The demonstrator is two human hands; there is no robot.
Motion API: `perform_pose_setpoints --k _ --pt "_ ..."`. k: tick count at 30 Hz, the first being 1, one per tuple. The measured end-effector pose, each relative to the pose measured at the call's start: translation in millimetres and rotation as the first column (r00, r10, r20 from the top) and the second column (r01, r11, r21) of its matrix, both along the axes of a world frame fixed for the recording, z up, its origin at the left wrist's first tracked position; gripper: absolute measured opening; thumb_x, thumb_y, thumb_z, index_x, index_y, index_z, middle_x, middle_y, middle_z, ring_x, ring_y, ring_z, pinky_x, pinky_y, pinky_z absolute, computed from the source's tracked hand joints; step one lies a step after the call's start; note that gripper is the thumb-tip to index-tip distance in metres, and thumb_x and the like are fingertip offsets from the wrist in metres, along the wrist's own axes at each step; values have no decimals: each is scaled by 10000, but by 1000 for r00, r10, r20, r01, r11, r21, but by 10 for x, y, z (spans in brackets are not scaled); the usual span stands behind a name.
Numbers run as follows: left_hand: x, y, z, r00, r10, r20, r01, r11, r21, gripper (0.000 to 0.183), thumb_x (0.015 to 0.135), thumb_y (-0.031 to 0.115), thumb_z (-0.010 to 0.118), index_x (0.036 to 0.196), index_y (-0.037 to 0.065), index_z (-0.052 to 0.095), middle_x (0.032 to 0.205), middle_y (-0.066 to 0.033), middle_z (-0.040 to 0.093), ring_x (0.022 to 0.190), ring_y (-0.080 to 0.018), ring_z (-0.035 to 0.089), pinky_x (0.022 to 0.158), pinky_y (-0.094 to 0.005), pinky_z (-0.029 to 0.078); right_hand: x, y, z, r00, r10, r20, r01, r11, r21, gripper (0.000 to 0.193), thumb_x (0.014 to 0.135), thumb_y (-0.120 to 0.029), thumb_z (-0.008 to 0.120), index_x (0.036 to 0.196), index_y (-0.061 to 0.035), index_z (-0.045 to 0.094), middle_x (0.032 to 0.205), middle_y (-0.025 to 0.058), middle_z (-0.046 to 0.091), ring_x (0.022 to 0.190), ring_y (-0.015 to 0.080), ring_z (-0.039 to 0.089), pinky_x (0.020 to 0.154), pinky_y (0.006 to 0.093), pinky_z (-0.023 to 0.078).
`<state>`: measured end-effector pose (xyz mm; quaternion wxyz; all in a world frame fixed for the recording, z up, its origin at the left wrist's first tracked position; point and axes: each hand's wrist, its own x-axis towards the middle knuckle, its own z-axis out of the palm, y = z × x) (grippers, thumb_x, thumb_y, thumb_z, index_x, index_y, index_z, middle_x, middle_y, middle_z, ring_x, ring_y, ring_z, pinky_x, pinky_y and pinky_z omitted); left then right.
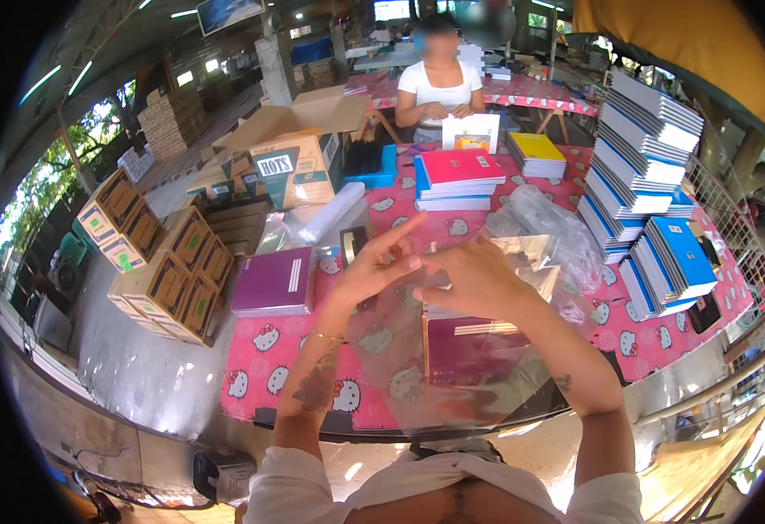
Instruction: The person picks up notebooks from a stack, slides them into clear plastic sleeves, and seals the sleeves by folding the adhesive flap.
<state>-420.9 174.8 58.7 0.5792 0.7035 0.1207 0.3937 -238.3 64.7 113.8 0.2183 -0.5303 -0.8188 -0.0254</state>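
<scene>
My left hand (385,265) and my right hand (476,278) meet over the middle of the table, fingertips almost touching. The left index finger stretches out, while its thumb and other fingers curl together. Bent inward, the right fingers seem to pinch something too thin or hidden to make out. Below them lies a maroon notebook stack (465,354) under clear plastic film (391,362). A black tape dispenser (353,240) stands beside my left hand, partly covered by it. Another purple notebook stack (273,281) lies to the left.
Tall notebook stacks (635,157) stand at the right, near crumpled clear plastic (548,231). Red-covered notebooks (461,170) and yellow-covered ones (537,153) lie farther back. Cartons (177,271) are piled on the left floor. Across the table, a person (441,83) handles a white-edged item.
</scene>
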Motion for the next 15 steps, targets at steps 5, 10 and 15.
perform_pose_setpoints --k 5,10,15 --pt "-49 166 143 981 -26 -193 71 971 226 108 882 140 730 982 119 767 1178 -47 555 1170 -197 495 977 -356 400 382 -319 116 986 146 85 -130 977 -167 319 756 -386 753 911 -109 720 933 144 694 948 328 655 867 454 479" --pt "23 64 201 968 18 -251 89 909 408 140 905 213 708 1001 126 762 1418 -90 467 1363 -265 383 1094 -412 342 925 -988 37 994 98 56 -111 940 324 454 679 -364 850 994 -101 656 1105 124 607 1075 292 570 942 403 425" --pt "493 24 70 966 -19 -258 118 919 375 150 912 224 698 1021 140 759 1509 -87 384 1423 -254 307 1128 -414 307 1537 -883 -1041 799 -163 -578 77 982 -170 762 636 -362 893 1174 -58 448 1135 86 525 1118 265 515 1003 396 377"
